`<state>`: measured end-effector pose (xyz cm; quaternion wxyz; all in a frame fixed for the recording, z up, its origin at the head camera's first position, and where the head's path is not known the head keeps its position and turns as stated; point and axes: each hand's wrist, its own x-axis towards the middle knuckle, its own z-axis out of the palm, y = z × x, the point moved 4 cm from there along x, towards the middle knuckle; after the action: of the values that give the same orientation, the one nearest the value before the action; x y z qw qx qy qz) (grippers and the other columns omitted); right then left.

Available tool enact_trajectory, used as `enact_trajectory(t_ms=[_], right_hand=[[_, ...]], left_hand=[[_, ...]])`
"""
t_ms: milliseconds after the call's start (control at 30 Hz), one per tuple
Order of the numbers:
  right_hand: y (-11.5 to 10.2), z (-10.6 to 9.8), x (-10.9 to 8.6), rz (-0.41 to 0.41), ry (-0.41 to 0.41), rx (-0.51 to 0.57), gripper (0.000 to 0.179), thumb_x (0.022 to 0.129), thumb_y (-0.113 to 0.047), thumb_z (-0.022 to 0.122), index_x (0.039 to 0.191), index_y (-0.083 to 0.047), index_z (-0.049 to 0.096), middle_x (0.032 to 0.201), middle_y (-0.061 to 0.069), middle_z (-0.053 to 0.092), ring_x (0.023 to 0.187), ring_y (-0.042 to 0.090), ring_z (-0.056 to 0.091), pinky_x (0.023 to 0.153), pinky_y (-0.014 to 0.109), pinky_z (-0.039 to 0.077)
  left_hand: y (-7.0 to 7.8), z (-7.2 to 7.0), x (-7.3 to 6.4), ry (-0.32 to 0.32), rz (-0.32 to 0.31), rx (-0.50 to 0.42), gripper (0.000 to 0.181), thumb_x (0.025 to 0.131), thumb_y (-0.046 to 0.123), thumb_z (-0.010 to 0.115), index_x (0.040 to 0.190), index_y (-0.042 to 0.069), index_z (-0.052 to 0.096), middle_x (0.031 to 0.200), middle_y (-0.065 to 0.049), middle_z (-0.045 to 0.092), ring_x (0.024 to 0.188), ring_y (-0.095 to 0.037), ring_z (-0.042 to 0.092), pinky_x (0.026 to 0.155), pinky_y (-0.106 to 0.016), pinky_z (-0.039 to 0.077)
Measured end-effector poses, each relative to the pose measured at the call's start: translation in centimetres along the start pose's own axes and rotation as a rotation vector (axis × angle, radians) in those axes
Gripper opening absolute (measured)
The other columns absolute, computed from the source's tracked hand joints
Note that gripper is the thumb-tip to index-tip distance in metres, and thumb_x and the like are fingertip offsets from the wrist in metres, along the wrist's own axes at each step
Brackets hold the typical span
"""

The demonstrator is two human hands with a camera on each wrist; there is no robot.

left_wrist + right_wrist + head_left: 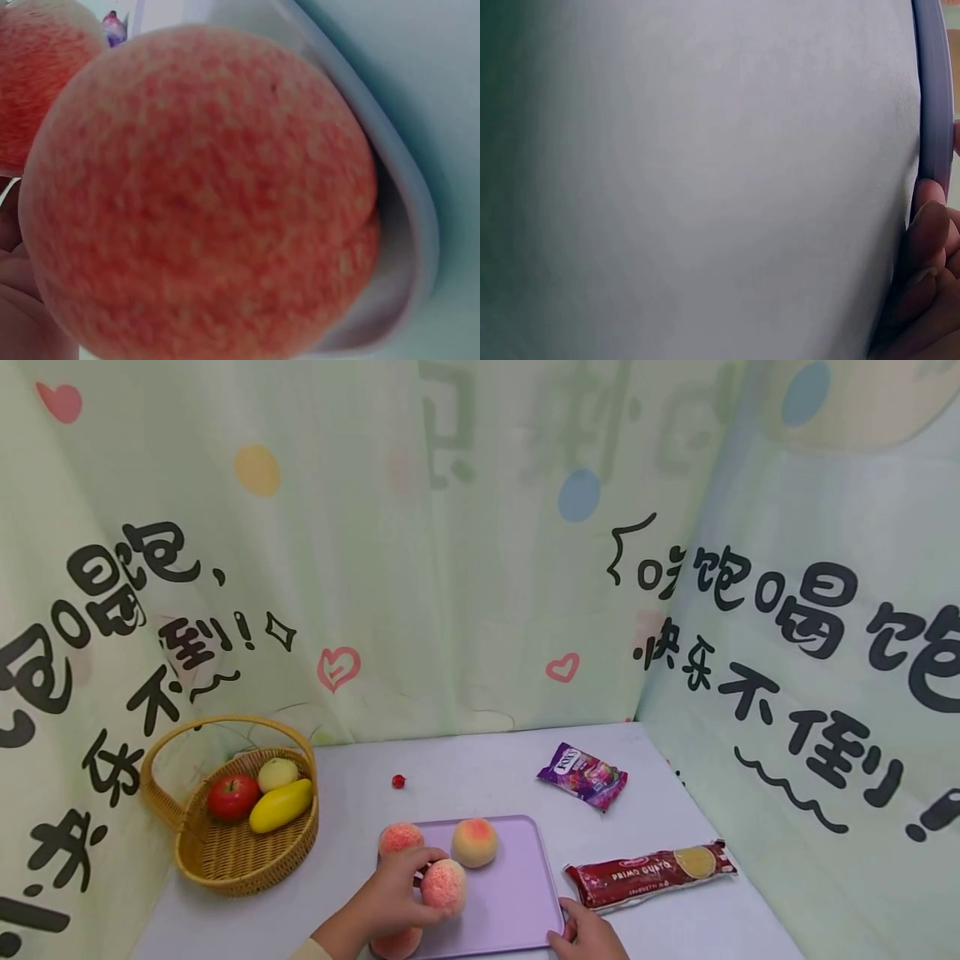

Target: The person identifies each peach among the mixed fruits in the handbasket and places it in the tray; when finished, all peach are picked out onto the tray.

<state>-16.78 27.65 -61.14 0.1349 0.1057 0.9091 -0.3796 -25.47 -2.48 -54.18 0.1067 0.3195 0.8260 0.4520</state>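
Observation:
My left hand grips a pink, speckled peach above the left part of a lilac tray. Two more peaches lie toward the tray's back: a pink one at the left corner and a yellow-orange one farther right. Partly behind my left wrist, another pink peach sits at the front left. One peach fills most of the left wrist view, close to a rounded tray corner. At the tray's right edge, my right hand pinches the rim, fingers curled against it.
A wicker basket at the left holds a red apple, a yellow mango-like fruit and a pale round fruit. Behind the tray lies a small red berry. A purple candy bag and a red spaghetti packet lie right.

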Motion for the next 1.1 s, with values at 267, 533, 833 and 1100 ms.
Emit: enact_trajectory(t_ms=[267, 533, 833, 1100], right_hand=[[0.3, -0.1, 0.0, -0.002, 0.013, -0.003, 0.069, 0.090, -0.032, 0.078, 0.135, 0.014, 0.054, 0.076, 0.002, 0.054, 0.069, 0.015, 0.050, 0.065, 0.031, 0.043], [0.2, -0.1, 0.0, 0.016, 0.011, 0.004, 0.068, 0.090, -0.031, 0.078, 0.136, 0.014, 0.054, 0.077, 0.003, 0.053, 0.069, 0.015, 0.050, 0.066, 0.031, 0.044], [0.2, 0.0, 0.0, -0.011, 0.021, 0.003, 0.066, 0.090, -0.030, 0.078, 0.134, 0.015, 0.055, 0.075, 0.001, 0.054, 0.068, 0.015, 0.050, 0.064, 0.030, 0.043], [0.2, 0.2, 0.0, 0.010, 0.015, 0.013, 0.065, 0.090, -0.028, 0.078, 0.135, 0.014, 0.055, 0.075, 0.002, 0.054, 0.068, 0.015, 0.050, 0.064, 0.031, 0.043]], left_hand=[[0.8, 1.4, 0.6, 0.002, 0.067, 0.152, 0.055, 0.068, 0.024, 0.091, 0.119, 0.016, 0.070, 0.107, 0.012, 0.068, 0.094, 0.000, 0.058, 0.083, -0.024, 0.055], [1.1, 2.7, 1.1, -0.026, 0.064, 0.214, 0.054, 0.067, 0.030, 0.093, 0.115, 0.019, 0.072, 0.105, 0.018, 0.065, 0.097, 0.001, 0.058, 0.091, -0.024, 0.054], [1.3, 3.5, 1.7, -0.093, -0.039, 0.211, 0.054, 0.065, 0.023, 0.092, 0.114, 0.020, 0.071, 0.096, 0.020, 0.063, 0.086, -0.002, 0.055, 0.088, -0.027, 0.053], [1.6, 4.3, 2.2, -0.139, -0.072, 0.224, 0.060, 0.066, 0.030, 0.095, 0.119, 0.013, 0.072, 0.101, 0.017, 0.068, 0.091, -0.002, 0.058, 0.092, -0.030, 0.054]])
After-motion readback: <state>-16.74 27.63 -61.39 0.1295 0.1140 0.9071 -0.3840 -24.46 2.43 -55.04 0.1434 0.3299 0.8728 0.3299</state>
